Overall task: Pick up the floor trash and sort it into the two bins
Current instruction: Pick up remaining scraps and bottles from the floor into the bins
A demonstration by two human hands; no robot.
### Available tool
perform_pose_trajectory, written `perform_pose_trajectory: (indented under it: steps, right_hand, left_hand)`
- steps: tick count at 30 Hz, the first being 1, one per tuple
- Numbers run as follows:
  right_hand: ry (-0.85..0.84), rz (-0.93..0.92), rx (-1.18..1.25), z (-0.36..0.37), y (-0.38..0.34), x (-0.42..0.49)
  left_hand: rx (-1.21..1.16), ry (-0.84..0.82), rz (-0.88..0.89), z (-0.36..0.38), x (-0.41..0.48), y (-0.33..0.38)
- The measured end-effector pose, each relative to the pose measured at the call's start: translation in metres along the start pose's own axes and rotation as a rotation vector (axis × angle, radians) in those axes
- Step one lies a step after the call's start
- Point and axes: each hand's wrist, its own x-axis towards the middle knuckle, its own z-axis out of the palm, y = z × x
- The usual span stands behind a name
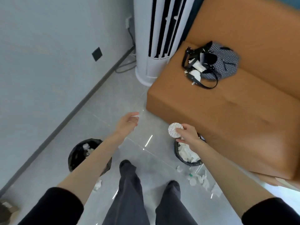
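two bins flank the person's feet in the head view, and both hands are out in front, well apart. the right hand (189, 135) pinches a round white seal disc (174, 129) by its edge, thumb under and fingers over, right above the right bin (194, 163). that bin is already heaped with white paper scraps, so the disc seems held there to be dropped in with them. the left hand (128, 123) reaches forward over bare floor (113, 98), fingers relaxed and loosely spread, apparently gripping nothing. the pale smear at its fingertips is probably tile glare, though blur leaves that unsure. under its forearm sits the left bin (76, 150), lined in black, with what look like plastic pieces inside; the sorting looks to be paper on the right and plastic on the left.

trash is left to pick up: a crumpled tissue (98, 184) lies beside the left bin, and a cluster of white scraps (198, 178) lies just past the right bin.

the floor is glossy grey tile with bright streaks of reflection. an orange sofa (227, 119) stands close by the right bin, with a dotted bag (225, 62) open on its seat. a white tower air conditioner (158, 46) fills the corner against a pale wall (40, 54).
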Motion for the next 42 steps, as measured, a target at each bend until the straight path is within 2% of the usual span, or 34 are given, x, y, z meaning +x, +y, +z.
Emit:
perform_pose_trajectory:
  steps: [7, 12, 19, 24, 29, 35, 42]
  right_hand:
    - [0.119, 0.133, 0.058, -0.118, 0.115, 0.008]
    - [0.196, 0.203, 0.168, -0.143, 0.171, 0.04]
    - [0.244, 0.196, 0.085, -0.138, 0.244, 0.116]
    - [0.239, 0.003, -0.136, -0.114, 0.298, 0.196]
    - [0.328, -0.19, -0.281, -0.099, 0.332, 0.271]
    - [0.412, -0.432, -0.406, -0.094, 0.357, 0.324]
    - [0.575, -0.617, -0.529, -0.094, 0.363, 0.36]
  left_hand:
    - [0.055, -0.153, -0.008, 0.172, -0.023, -0.024]
    - [0.134, -0.216, -0.025, 0.236, -0.01, -0.062]
    - [0.233, -0.285, 0.018, 0.292, 0.047, -0.122]
    - [0.246, -0.32, 0.061, 0.339, 0.121, -0.193]
    - [0.292, -0.37, 0.18, 0.37, 0.192, -0.248]
    - [0.272, -0.346, 0.345, 0.396, 0.25, -0.279]
    - [0.234, -0.342, 0.536, 0.419, 0.29, -0.295]
